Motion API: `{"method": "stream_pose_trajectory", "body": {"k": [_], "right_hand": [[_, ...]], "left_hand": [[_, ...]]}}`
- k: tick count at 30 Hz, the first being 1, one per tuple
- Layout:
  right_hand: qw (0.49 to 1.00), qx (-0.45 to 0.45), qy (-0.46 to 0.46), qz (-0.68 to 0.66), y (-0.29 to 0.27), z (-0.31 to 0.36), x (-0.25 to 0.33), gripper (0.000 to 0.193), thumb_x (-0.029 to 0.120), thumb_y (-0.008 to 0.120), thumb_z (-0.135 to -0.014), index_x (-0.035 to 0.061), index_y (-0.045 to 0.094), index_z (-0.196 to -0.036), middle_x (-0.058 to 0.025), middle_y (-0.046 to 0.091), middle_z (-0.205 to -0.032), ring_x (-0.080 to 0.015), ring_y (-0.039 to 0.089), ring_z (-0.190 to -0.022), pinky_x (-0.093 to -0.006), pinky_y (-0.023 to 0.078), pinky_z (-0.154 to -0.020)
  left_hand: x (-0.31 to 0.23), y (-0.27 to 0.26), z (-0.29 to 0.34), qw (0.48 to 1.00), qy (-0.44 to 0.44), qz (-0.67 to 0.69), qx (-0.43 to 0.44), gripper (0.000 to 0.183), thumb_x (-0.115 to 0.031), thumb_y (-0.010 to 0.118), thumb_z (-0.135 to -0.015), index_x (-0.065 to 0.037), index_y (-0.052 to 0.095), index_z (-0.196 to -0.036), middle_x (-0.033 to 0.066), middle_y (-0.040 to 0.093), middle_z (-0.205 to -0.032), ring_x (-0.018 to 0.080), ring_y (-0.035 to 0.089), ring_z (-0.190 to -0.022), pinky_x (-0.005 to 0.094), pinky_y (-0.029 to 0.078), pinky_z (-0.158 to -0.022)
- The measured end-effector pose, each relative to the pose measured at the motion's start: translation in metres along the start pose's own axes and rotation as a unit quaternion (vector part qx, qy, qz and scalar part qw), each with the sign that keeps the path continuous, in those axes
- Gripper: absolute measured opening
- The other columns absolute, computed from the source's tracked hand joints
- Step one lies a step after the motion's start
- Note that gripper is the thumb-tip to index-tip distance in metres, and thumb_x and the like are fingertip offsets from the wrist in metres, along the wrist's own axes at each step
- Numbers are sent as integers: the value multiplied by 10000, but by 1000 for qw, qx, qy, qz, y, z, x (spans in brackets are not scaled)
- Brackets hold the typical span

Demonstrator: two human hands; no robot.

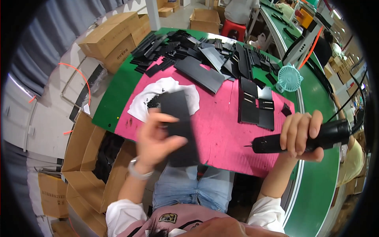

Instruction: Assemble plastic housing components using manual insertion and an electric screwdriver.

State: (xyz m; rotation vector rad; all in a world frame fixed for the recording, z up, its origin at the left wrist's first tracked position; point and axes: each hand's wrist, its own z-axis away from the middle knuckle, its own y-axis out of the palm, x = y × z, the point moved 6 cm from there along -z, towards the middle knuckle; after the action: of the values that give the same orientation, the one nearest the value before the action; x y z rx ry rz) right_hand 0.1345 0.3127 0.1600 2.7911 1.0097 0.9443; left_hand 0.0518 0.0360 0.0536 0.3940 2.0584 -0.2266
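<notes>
My left hand (154, 136), blurred by motion, is closed on a flat black panel (182, 140) near the table's front edge. The panel stands on end and overlaps a white cloth (136, 103) behind it. On that cloth lies a pile of small black pieces (153, 102), too small to name surely. At the right, my right hand (299, 133) wraps round a black electric screwdriver (333, 133), held sideways with its thin bit pointing left over the pink sheet (221, 138). Beyond it lie two black panels (249, 103) with silver strips.
A heap of black panels and strips (201, 73) covers the far side of the green table (106, 104). A small teal fan (289, 78) stands at the right. An open cardboard box (85, 158) sits left, below the table. A green conveyor line (316, 173) runs along the right.
</notes>
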Motion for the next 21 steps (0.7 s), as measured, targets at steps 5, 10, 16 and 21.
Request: {"method": "stream_pose_trajectory", "body": {"k": [5, 10, 16, 21], "right_hand": [[985, -73, 62, 144, -8, 18, 7, 412, 224, 750, -727, 50, 453, -952, 3, 516, -548, -115, 503, -371, -237, 425, -396], [925, -169, 141, 311, 0, 21, -3, 445, 172, 801, -658, 1, 479, -913, -28, 497, -571, -92, 461, -444, -211, 373, -404], [772, -276, 270, 504, -2, 37, 22, 345, 7, 732, -564, -13, 583, -875, 14, 512, -628, -67, 454, -569, -221, 373, -522], [553, -272, 366, 697, -21, 77, 54, 360, 121, 717, -640, -12, 570, -940, -51, 538, -654, -138, 479, -569, -261, 406, -554]], "left_hand": [[-11, -220, 70, 883, -87, -45, -459, 225, -126, 644, -835, -44, 585, -1036, 58, 598, -970, 116, 562, -812, 246, 482, -743], [54, -390, 220, 743, -315, 18, -590, 288, -185, 620, -859, -68, 584, -1120, 63, 597, -1044, 167, 569, -919, 307, 454, -819], [38, -285, 116, 836, -147, -195, -491, 263, -76, 568, -870, -49, 566, -1131, 94, 573, -1154, 200, 534, -1089, 306, 394, -947], [18, -107, -45, 940, 67, -310, -128, 263, -8, 570, -831, -9, 578, -1094, 127, 575, -1167, 236, 533, -1127, 328, 400, -970]]}}
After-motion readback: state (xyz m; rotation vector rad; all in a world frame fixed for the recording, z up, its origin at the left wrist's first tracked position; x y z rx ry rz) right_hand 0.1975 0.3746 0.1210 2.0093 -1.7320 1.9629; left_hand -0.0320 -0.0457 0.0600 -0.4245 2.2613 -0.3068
